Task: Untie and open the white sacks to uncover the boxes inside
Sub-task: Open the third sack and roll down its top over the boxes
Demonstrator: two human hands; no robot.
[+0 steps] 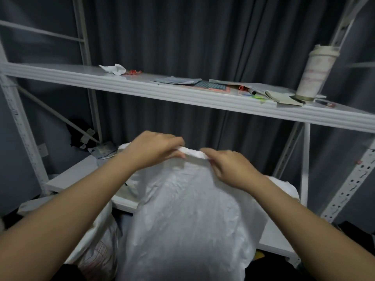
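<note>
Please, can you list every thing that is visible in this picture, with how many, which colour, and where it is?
white sack: one, white, centre foreground, its rolled top edge held by both hands
second sack: one, whitish with faint red print, lower left beside the first
upper shelf: one, white metal, across the middle of the view
lower shelf: one, white, behind the sacks
cup: one, white and stained, right end of upper shelf
crumpled paper: one, white, left part of upper shelf
papers and small items: several, grey and red, upper shelf centre-right
curtain: one, dark grey, background
left hand: one, grips the sack's top edge
right hand: one, grips the same edge
</note>
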